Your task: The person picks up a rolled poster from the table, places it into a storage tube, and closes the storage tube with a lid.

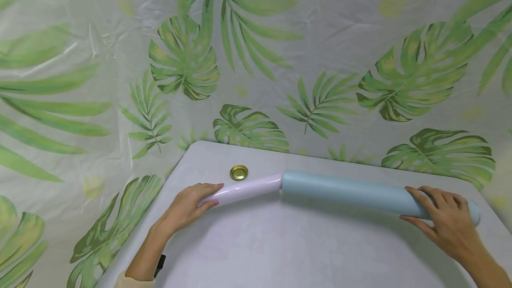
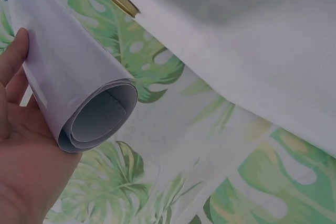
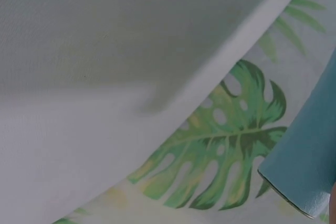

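Note:
My left hand [image 1: 186, 206] grips the near end of a glossy pale lilac rolled sheet [image 1: 248, 189], thumb below and fingers above. In the left wrist view, the roll's open end [image 2: 102, 116] shows overlapping layers and a grey-blue inside. Its other end meets the left end of a light blue tube [image 1: 348, 192]; whether it reaches inside, I cannot tell. My right hand [image 1: 448, 217] holds that tube near its right end, fingers over the top and thumb underneath. The right wrist view catches only the tube's end [image 3: 304, 156] and a sliver of finger. Roll and tube form a shallow bend above the table.
A round gold lid [image 1: 239, 172] lies on the white table [image 1: 304, 252], just beyond the lilac roll. The table's far edge has rounded corners. Past it spreads a leaf-patterned sheet [image 1: 256, 92].

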`<state>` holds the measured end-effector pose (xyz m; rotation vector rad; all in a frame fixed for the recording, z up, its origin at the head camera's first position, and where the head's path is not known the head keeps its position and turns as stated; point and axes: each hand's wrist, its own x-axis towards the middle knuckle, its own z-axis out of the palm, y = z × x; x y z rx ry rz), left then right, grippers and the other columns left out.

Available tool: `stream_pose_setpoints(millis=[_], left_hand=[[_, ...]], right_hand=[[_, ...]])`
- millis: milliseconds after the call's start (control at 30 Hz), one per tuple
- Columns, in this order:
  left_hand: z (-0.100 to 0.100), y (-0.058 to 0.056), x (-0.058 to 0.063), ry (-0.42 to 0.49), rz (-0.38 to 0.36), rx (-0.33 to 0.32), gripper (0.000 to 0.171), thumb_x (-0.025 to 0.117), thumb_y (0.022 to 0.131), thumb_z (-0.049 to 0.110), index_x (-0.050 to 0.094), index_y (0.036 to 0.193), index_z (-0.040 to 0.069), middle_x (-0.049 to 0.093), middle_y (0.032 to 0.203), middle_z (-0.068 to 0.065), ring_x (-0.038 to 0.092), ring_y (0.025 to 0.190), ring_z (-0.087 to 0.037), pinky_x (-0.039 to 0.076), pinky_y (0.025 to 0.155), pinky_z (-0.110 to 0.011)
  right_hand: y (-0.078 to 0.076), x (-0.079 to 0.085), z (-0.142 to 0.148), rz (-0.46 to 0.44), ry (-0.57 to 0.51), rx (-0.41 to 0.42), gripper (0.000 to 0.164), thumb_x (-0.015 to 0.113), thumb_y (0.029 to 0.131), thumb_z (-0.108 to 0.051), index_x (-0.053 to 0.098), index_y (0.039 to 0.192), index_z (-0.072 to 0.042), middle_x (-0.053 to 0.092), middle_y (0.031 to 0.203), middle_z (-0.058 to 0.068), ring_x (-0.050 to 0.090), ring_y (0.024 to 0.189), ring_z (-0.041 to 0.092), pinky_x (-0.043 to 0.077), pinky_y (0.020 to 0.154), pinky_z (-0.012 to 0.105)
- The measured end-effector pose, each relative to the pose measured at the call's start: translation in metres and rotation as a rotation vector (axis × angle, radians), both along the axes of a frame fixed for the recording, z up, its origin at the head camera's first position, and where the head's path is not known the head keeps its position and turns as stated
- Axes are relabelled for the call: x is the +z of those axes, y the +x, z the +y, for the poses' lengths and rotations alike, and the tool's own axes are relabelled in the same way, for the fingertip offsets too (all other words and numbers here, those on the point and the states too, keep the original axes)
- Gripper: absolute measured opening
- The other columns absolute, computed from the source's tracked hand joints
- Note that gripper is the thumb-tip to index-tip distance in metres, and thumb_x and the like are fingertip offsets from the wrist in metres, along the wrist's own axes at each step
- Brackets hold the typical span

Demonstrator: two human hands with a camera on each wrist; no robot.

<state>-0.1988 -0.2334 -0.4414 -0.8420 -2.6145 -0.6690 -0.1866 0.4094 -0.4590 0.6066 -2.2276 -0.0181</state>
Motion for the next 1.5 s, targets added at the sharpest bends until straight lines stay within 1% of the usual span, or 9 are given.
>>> stream_pose_setpoints(millis=[133, 233, 467, 733, 867, 967, 1100, 1300, 1500], left_hand=[[0.000, -0.002, 0.000, 0.010, -0.032, -0.007, 0.043, 0.077, 0.094, 0.021, 0.070, 0.136, 0.012, 0.074, 0.130, -0.005, 0.070, 0.119, -0.027, 0.057, 0.098, -0.048], [0.001, -0.003, 0.000, 0.013, -0.042, -0.019, 0.044, 0.077, 0.093, 0.021, 0.069, 0.136, 0.012, 0.074, 0.130, -0.005, 0.070, 0.120, -0.027, 0.056, 0.099, -0.048], [0.000, -0.008, -0.001, 0.036, -0.074, -0.070, 0.045, 0.078, 0.093, 0.019, 0.069, 0.137, 0.012, 0.074, 0.130, -0.003, 0.069, 0.122, -0.025, 0.055, 0.101, -0.047], [-0.004, -0.013, 0.001, 0.073, -0.159, -0.138, 0.043, 0.075, 0.095, 0.019, 0.069, 0.137, 0.014, 0.073, 0.132, -0.001, 0.068, 0.125, -0.024, 0.054, 0.103, -0.047], [-0.005, -0.017, 0.003, 0.086, -0.179, -0.183, 0.042, 0.075, 0.096, 0.016, 0.068, 0.137, 0.011, 0.072, 0.134, -0.003, 0.068, 0.125, -0.025, 0.055, 0.103, -0.046], [-0.005, -0.019, 0.005, 0.095, -0.187, -0.205, 0.042, 0.075, 0.095, 0.015, 0.068, 0.137, 0.009, 0.072, 0.134, -0.003, 0.068, 0.125, -0.025, 0.056, 0.103, -0.044], [-0.005, -0.021, 0.007, 0.105, -0.207, -0.223, 0.043, 0.075, 0.095, 0.014, 0.069, 0.137, 0.009, 0.072, 0.134, -0.003, 0.068, 0.124, -0.024, 0.056, 0.102, -0.042], [-0.004, -0.023, 0.009, 0.141, -0.261, -0.269, 0.042, 0.074, 0.096, 0.014, 0.068, 0.137, 0.009, 0.072, 0.134, -0.006, 0.068, 0.124, -0.024, 0.057, 0.101, -0.038], [0.000, -0.024, 0.011, 0.152, -0.258, -0.313, 0.043, 0.075, 0.095, 0.013, 0.068, 0.137, 0.010, 0.072, 0.132, -0.011, 0.069, 0.122, -0.023, 0.056, 0.101, -0.033]], right_hand=[[-0.002, 0.000, -0.001, 0.013, -0.004, 0.013, 0.093, 0.029, 0.094, -0.086, 0.069, 0.128, -0.009, 0.064, 0.112, 0.026, 0.060, 0.093, 0.051, 0.043, 0.081, 0.067], [-0.002, 0.000, -0.002, 0.018, -0.001, 0.020, 0.092, 0.030, 0.094, -0.085, 0.069, 0.128, -0.009, 0.065, 0.111, 0.026, 0.061, 0.092, 0.050, 0.044, 0.080, 0.067], [-0.002, 0.000, -0.003, 0.007, -0.002, 0.024, 0.092, 0.031, 0.094, -0.085, 0.069, 0.128, -0.009, 0.065, 0.112, 0.024, 0.061, 0.092, 0.050, 0.044, 0.081, 0.067], [-0.001, -0.003, -0.009, -0.042, -0.026, 0.053, 0.091, 0.033, 0.093, -0.085, 0.069, 0.129, -0.009, 0.065, 0.115, 0.022, 0.059, 0.097, 0.048, 0.042, 0.083, 0.066], [-0.002, -0.002, -0.012, -0.065, -0.043, 0.065, 0.091, 0.035, 0.093, -0.085, 0.069, 0.130, -0.009, 0.066, 0.119, 0.019, 0.058, 0.101, 0.046, 0.041, 0.084, 0.064], [-0.002, -0.001, -0.013, -0.073, -0.052, 0.072, 0.091, 0.036, 0.094, -0.084, 0.069, 0.130, -0.008, 0.066, 0.120, 0.018, 0.057, 0.103, 0.045, 0.040, 0.085, 0.063], [-0.002, 0.002, -0.016, -0.094, -0.066, 0.082, 0.091, 0.037, 0.094, -0.084, 0.069, 0.129, -0.007, 0.066, 0.119, 0.018, 0.056, 0.105, 0.044, 0.039, 0.087, 0.063], [-0.003, 0.005, -0.023, -0.131, -0.088, 0.106, 0.091, 0.038, 0.094, -0.083, 0.068, 0.131, -0.006, 0.066, 0.120, 0.017, 0.055, 0.107, 0.041, 0.037, 0.089, 0.062], [-0.005, 0.004, -0.031, -0.163, -0.097, 0.125, 0.091, 0.038, 0.094, -0.082, 0.066, 0.137, -0.007, 0.066, 0.121, 0.018, 0.055, 0.110, 0.040, 0.036, 0.092, 0.061]])
